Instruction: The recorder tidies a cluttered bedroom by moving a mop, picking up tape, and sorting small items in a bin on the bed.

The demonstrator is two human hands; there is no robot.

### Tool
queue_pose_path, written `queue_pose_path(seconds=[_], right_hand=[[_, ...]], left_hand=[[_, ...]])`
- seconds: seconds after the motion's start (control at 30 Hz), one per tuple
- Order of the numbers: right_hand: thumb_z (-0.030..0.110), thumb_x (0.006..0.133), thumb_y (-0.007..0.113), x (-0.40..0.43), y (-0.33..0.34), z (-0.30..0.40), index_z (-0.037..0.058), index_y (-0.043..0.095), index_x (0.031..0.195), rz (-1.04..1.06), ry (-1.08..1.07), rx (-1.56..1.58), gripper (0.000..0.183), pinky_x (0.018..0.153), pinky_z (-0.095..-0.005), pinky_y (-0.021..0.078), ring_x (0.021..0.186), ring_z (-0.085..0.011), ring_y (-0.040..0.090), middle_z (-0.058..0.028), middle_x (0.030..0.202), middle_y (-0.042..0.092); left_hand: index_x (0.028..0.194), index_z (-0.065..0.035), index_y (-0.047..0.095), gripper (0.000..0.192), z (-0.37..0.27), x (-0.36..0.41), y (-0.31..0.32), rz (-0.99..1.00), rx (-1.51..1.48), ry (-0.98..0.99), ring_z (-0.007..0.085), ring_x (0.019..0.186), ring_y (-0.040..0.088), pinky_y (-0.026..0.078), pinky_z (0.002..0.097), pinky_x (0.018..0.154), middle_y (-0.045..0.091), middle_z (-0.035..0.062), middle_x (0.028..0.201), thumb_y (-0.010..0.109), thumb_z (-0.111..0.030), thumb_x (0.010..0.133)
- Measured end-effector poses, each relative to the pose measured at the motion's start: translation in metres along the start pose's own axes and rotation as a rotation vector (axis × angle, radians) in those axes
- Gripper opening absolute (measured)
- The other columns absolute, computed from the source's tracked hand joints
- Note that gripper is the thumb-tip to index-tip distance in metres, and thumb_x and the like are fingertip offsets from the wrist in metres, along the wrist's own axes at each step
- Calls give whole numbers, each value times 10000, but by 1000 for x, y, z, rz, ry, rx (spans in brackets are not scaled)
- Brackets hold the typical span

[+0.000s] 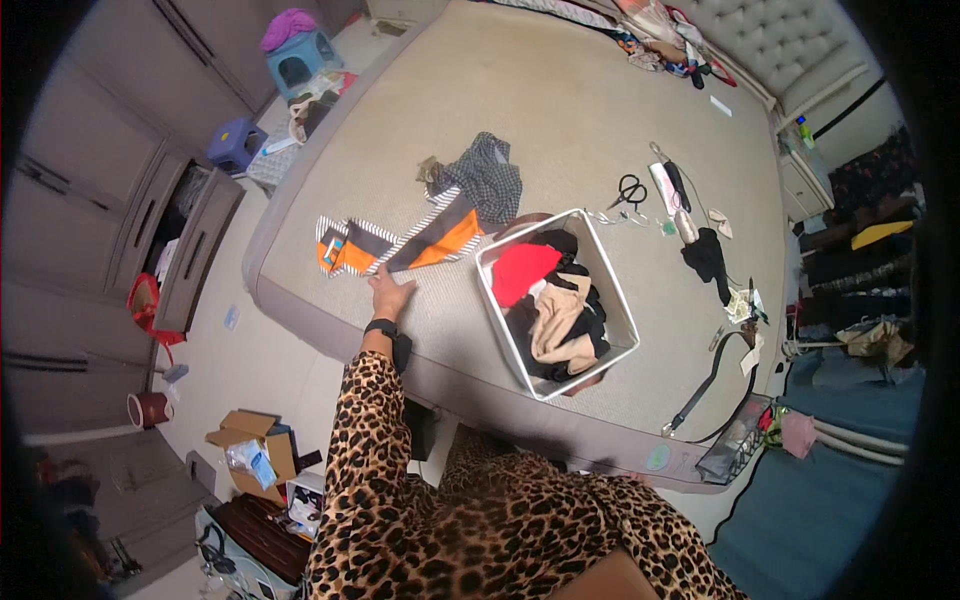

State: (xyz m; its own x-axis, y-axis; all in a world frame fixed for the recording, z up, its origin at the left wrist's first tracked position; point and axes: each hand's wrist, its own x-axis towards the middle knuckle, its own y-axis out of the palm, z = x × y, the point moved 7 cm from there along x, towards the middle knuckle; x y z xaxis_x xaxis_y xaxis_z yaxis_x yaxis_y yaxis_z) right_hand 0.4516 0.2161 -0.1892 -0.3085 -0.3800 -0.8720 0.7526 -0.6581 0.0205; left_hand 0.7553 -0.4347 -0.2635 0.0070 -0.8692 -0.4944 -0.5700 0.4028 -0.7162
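Note:
My left hand reaches out over the mattress, its fingertips at the lower edge of an orange and dark grey cloth with striped trim. The thumb sticks out to the side; whether the fingers pinch the cloth is not clear. Behind that cloth lies a crumpled dark checked garment. A white rectangular bin stands to the right of the hand, holding a red cloth piece, a beige garment and black clothes. My right hand is out of view; only a bit of bare skin shows at the bottom edge.
Black-handled scissors, a black cloth and a dark belt lie on the right of the mattress. Clothes are heaped by the tufted headboard. Leftward are an open drawer and a cardboard box.

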Motion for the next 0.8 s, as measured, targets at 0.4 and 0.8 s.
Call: queue_pose_path(seconds=[0.4, 0.8], right_hand=[[-41, 817, 503, -19, 95, 58, -15, 558, 935, -87, 127, -235, 133, 663, -259, 461, 737, -136, 574, -89, 817, 603], [-57, 817, 498, -39, 114, 35, -54, 555, 925, -177, 186, 99, 122, 663, -259, 475, 741, -155, 591, -101, 804, 602]], left_hand=[[844, -33, 593, 136, -57, 87, 35, 17, 373, 380, 389, 980, 482, 424, 408, 751, 533, 173, 1068, 521, -71, 735], [1259, -164, 334, 657, -258, 152, 84, 83, 247, 609, 407, 955, 516, 442, 441, 800, 323, 196, 1282, 571, 26, 677]])
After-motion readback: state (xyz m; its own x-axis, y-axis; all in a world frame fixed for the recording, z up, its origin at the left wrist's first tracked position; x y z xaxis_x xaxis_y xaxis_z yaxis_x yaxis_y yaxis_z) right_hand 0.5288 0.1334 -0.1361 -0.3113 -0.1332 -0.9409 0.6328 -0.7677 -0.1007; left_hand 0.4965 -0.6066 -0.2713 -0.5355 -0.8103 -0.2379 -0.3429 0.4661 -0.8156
